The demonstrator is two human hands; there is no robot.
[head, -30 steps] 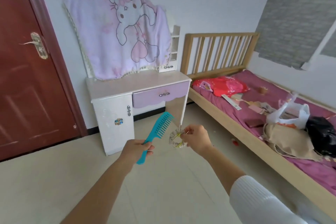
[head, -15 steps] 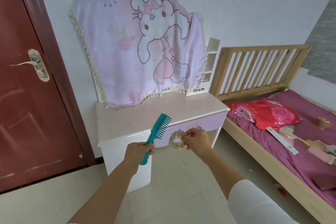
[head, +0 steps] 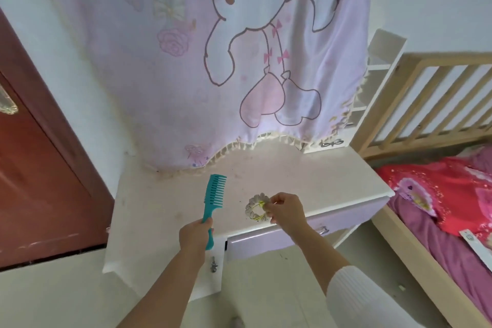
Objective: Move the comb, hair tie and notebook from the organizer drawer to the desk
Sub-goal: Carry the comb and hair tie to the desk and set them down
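My left hand (head: 195, 234) grips the handle of a teal wide-tooth comb (head: 214, 197), which points up and away over the front of the white desk top (head: 306, 181). My right hand (head: 286, 210) pinches a pale frilly hair tie (head: 255, 208) with yellow trim, holding it just above the desk's front part. Comb and hair tie are side by side, a hand's width apart. No notebook or organizer drawer is in view.
A pink cartoon blanket (head: 213, 61) hangs over the desk's back. A lilac drawer (head: 292, 234) sits shut under the top. A red door (head: 40, 181) stands to the left. A wooden bed (head: 439, 194) with purple bedding and a red pillow lies to the right.
I have walked up to the desk, which now fills the view. Both hands, still holding the comb and hair tie, have come over the desk top.
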